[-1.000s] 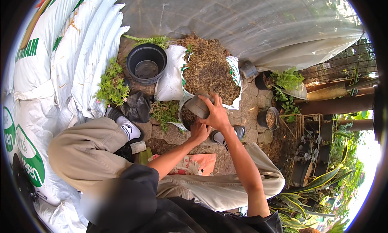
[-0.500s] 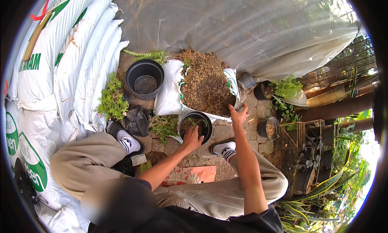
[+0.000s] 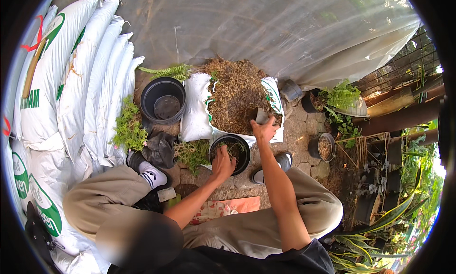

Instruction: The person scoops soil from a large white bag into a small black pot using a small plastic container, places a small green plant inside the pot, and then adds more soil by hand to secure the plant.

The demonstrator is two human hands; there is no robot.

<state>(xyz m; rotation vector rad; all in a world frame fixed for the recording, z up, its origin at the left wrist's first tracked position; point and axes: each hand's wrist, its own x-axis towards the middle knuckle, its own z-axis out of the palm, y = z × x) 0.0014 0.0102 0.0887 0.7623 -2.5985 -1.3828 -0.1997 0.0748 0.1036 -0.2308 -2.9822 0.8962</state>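
My left hand (image 3: 222,164) reaches into a round black pot (image 3: 247,156) between my feet, its fingers closed around the stems of a small green plant (image 3: 234,146). Its fingertips are partly hidden among the leaves and dark soil. In my right hand (image 3: 265,130) is a greyish cup-like scoop (image 3: 261,116), tilted into the brown potting mix (image 3: 232,96). This loose mix fills a torn-open white sack (image 3: 195,108) just beyond the pot. How much the scoop holds cannot be made out.
A larger black pot (image 3: 183,98) stands left of the sack. Stacked white sacks (image 3: 76,93) line the left side. Leafy plants (image 3: 129,129) and a crumpled black bag (image 3: 160,149) lie nearby. A small pot (image 3: 314,148) with a wire handle stands at right.
My right hand and the scoop have moved left, deeper into the potting mix. The fingers of my left hand have shifted slightly within the pot. The view has turned a little.
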